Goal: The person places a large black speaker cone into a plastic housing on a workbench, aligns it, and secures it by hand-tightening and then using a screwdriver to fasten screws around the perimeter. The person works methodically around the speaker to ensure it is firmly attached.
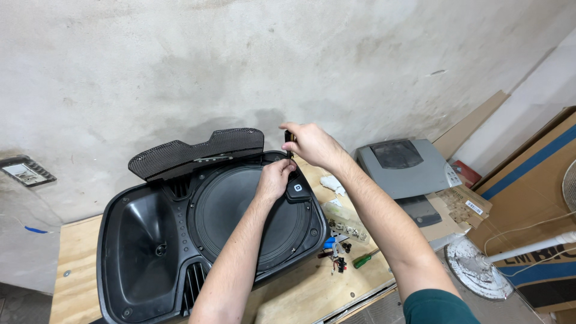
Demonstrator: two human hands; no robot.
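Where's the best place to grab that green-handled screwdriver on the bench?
Grip the green handle of the green-handled screwdriver, coming from above on the bench's near side. It lies flat with the handle toward the near edge; its shaft points toward the cluttered small parts.

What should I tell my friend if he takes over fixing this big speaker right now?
Right hand: holds a screwdriver upright at the top rim of the speaker.
Left hand: rests on that rim just below the tool, steadying the spot.
The speaker lies face up on the wooden table.
Done: the mesh grille is off and leans on the wall behind.
Left: the round cone is in place; loose small parts and a green screwdriver lie to the right.
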